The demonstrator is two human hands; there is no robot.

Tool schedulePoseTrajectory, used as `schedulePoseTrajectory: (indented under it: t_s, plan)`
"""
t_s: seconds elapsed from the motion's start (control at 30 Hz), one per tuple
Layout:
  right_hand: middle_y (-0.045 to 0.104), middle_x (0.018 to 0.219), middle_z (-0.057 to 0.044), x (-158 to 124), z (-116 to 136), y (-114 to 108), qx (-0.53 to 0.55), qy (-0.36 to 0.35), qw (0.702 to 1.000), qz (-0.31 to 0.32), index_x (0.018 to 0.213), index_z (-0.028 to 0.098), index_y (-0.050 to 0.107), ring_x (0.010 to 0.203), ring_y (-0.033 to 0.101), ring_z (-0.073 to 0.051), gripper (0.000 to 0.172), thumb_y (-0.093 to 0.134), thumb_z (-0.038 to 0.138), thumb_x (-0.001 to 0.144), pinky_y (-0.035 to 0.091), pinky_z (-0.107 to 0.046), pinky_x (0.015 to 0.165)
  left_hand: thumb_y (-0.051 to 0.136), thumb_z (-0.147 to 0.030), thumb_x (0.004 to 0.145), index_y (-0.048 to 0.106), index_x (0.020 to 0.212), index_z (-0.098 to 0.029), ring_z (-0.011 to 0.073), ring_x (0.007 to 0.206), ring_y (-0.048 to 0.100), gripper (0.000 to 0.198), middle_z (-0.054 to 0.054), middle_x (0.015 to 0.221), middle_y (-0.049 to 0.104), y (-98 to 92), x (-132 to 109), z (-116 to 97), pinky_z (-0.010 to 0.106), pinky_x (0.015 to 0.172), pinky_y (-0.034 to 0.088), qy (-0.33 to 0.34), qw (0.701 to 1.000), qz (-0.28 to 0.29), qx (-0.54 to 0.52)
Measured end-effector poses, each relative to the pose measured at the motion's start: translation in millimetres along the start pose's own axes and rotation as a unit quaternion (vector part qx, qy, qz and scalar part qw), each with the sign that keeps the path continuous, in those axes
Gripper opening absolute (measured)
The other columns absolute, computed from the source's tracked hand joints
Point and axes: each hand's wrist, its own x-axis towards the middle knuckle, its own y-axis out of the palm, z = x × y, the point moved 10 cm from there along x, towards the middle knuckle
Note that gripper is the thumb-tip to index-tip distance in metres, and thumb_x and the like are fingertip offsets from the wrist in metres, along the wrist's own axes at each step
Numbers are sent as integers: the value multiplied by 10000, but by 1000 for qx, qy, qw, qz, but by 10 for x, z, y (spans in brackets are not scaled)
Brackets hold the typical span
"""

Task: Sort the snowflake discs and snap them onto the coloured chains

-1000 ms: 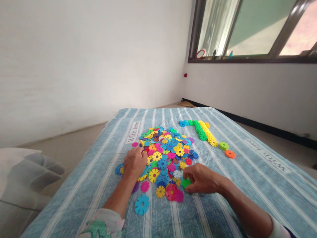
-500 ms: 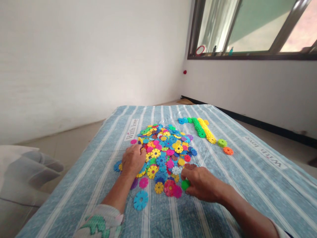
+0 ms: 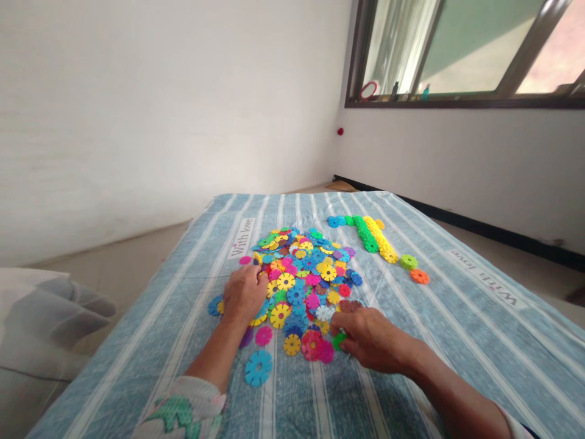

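Observation:
A pile of notched plastic discs [image 3: 299, 277] in many colours lies spread over the bed-like surface. My right hand [image 3: 372, 339] is at the pile's near right side, with a green notched disc [image 3: 339, 341] pinched between thumb and fingers. Just behind those fingers lies a brown disc [image 3: 350, 306]. At the left side of the pile my left hand [image 3: 244, 290] is curled downward; its fingertips are hidden, and I cannot make out what they hold. Close to it are a pink disc [image 3: 245, 260] and a blue disc [image 3: 214, 305]. A larger blue disc [image 3: 258, 367] lies nearer to me.
Beyond my right hand are a green row of discs [image 3: 365, 235] and a yellow row of discs [image 3: 381, 240]. Lime discs [image 3: 409, 262] and an orange disc [image 3: 419, 277] sit nearer. Striped blue cloth [image 3: 183, 329] covers the surface. White netting [image 3: 50, 317] hangs at left.
The green disc in my right hand has tilted slightly, with less of it showing. My left hand stays at the pile's left side. The whole view has shifted a little.

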Motion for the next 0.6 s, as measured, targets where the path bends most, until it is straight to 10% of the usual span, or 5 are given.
schedulePoseTrajectory:
  t_s: [0.6]
  plan:
    - [656,922,-100,-20,124,49,-128,-39,991,18,962,179,582,834,596,-206,152,450,192,887,303,-283,617,378,-309,869,661,975,-166,258,965,625,334,108,1007,694,-5,3,-13,360,865,476,-2,1000,15,6]
